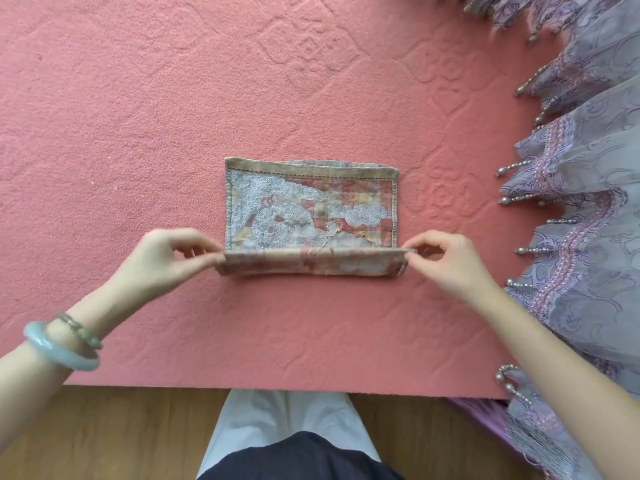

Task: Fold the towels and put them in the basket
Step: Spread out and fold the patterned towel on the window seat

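A small checked towel (311, 206), in faded pink, yellow and grey with a pale looped pattern, is laid flat near the middle of a pink textured cover (173, 98) spread over the work surface. Its near edge is lifted and rolled over towards the far side, so that a narrow band of the underside is turned up along the whole width. The left corner of that raised edge is pinched by the left hand (162, 258) between thumb and forefinger, with the other fingers curled loosely above it. The right corner is pinched in the same way by the right hand (446, 261), fingers bent and drawn together over the fold. 2 bracelets are worn on the left wrist: a thick pale green bangle (59, 348) and a thinner beaded one just beyond it. Lilac lace fabric with beaded fringe (581, 188) is draped along the right side of the cover. Wooden flooring (121, 434) is seen below its near edge.
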The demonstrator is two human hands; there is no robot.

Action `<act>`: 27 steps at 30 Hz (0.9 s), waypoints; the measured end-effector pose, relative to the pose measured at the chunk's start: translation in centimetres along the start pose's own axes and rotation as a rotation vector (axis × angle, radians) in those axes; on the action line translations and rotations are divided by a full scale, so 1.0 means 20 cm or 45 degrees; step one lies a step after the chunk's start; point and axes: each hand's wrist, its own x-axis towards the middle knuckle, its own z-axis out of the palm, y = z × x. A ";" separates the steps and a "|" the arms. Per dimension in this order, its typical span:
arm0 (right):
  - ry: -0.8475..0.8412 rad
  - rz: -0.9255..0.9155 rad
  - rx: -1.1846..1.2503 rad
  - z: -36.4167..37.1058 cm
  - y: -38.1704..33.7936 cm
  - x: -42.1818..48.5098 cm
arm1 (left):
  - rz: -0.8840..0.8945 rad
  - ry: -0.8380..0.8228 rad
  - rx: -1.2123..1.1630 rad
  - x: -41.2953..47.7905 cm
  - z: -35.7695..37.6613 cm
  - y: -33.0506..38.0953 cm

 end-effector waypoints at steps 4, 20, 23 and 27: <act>0.106 0.087 0.219 -0.04 -0.07 0.20 | -0.160 0.195 -0.187 0.20 -0.07 0.07; 0.220 0.127 -0.192 -0.03 -0.13 0.59 | -0.213 0.556 0.294 0.60 -0.04 0.06; 0.358 -0.171 -0.532 0.00 -0.16 0.53 | -0.007 0.569 0.594 0.56 0.01 0.06; 0.192 -0.523 -0.860 0.20 -0.22 0.39 | 0.407 0.189 0.945 0.45 0.15 0.11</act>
